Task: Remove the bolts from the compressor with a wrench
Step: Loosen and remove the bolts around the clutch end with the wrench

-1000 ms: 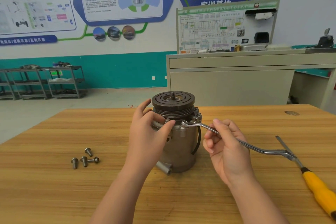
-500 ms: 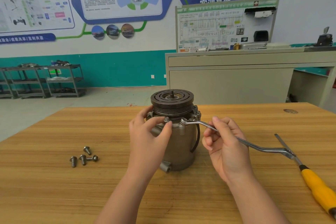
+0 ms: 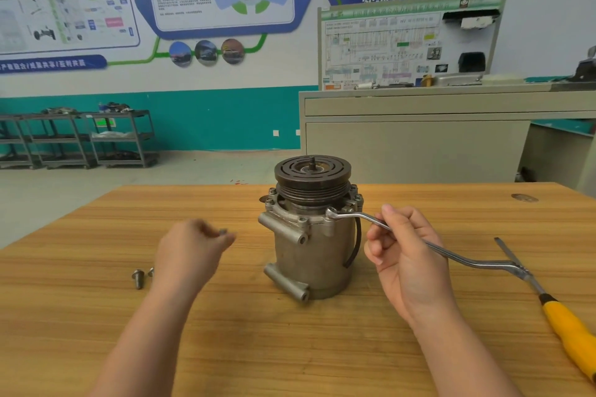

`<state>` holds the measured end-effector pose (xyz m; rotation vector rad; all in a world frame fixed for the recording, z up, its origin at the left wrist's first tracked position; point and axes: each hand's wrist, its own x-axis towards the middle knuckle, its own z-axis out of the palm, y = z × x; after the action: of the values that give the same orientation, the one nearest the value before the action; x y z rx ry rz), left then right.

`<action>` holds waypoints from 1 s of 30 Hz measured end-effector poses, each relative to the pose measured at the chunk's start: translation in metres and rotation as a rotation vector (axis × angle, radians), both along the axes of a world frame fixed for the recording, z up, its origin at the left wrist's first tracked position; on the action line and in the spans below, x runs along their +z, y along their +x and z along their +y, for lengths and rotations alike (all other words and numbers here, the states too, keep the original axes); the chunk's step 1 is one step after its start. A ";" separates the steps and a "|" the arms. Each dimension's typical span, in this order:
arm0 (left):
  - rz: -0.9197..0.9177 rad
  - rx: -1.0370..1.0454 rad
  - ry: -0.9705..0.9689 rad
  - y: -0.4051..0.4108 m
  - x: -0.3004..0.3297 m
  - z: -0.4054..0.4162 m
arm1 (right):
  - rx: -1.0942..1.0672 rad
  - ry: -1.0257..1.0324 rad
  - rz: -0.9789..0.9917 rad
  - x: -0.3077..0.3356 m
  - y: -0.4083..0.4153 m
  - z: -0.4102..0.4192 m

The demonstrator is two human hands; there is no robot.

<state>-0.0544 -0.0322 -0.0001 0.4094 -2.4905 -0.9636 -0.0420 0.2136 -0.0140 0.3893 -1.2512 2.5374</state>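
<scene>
A grey metal compressor (image 3: 311,245) with a dark pulley on top stands upright in the middle of the wooden table (image 3: 290,348). A bent steel wrench (image 3: 451,256) has its ring end on a bolt at the compressor's upper rim. My right hand (image 3: 406,258) grips the wrench shaft just right of the compressor. My left hand (image 3: 190,255), blurred, is off to the compressor's left and pinches a small bolt (image 3: 223,231) at its fingertips. Loose bolts (image 3: 138,277) lie on the table beside that wrist, partly hidden by it.
A yellow-handled screwdriver (image 3: 571,335) lies at the table's right edge, its blade crossing under the wrench's far end. Behind the table stand a beige cabinet (image 3: 419,142) with a display board and grey shelving carts (image 3: 80,138) on the floor.
My left hand has left the compressor's rim and swung left, carrying a bolt at its fingertips. The right hand and wrench have stayed in place.
</scene>
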 end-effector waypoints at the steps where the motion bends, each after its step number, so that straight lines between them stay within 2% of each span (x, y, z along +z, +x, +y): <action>1: -0.130 0.052 -0.062 0.000 -0.010 -0.018 | 0.000 0.000 -0.002 0.000 0.000 0.000; 3: -0.333 0.143 -0.155 0.003 -0.026 -0.048 | -0.003 0.001 -0.004 0.000 0.000 0.000; 5: -0.427 0.198 -0.177 0.003 -0.037 -0.068 | -0.009 0.008 0.005 0.000 0.001 0.000; 12: -0.439 0.249 -0.152 -0.009 -0.048 -0.082 | -0.030 0.031 0.041 -0.001 0.002 -0.001; 14: -0.350 0.284 -0.143 -0.006 -0.046 -0.076 | -0.095 0.113 0.073 -0.002 0.004 -0.001; 16: -0.091 0.271 -0.113 0.002 -0.037 -0.055 | -0.265 0.326 0.124 -0.002 0.007 -0.002; 18: 0.223 0.058 -0.006 0.012 -0.022 -0.016 | -0.413 0.523 0.168 0.006 0.012 -0.005; 19: 0.298 -0.119 0.060 0.016 -0.013 0.006 | -0.471 0.621 0.176 0.013 0.015 -0.007; 21: 0.291 -0.419 0.128 0.017 -0.003 0.047 | -0.626 0.883 0.176 0.029 0.021 -0.015; 22: 0.272 -0.485 0.115 0.013 -0.003 0.063 | -0.723 1.015 0.173 0.039 0.025 -0.022; 23: 0.266 -0.490 0.083 0.007 -0.005 0.077 | -0.813 1.123 0.169 0.047 0.028 -0.030; 26: 0.225 -0.325 0.065 -0.007 -0.011 0.099 | -1.013 1.324 0.150 0.062 0.033 -0.061; 28: 0.220 -0.223 -0.022 -0.015 -0.015 0.100 | -1.053 1.334 0.138 0.058 0.034 -0.076; 30: 0.217 -0.292 0.031 -0.019 -0.014 0.095 | -1.093 1.260 0.217 0.047 0.038 -0.084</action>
<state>-0.0732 0.0625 -0.0137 -0.0524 -2.3778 -1.0946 -0.0038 0.1293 0.0328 0.1075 -2.0228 0.6382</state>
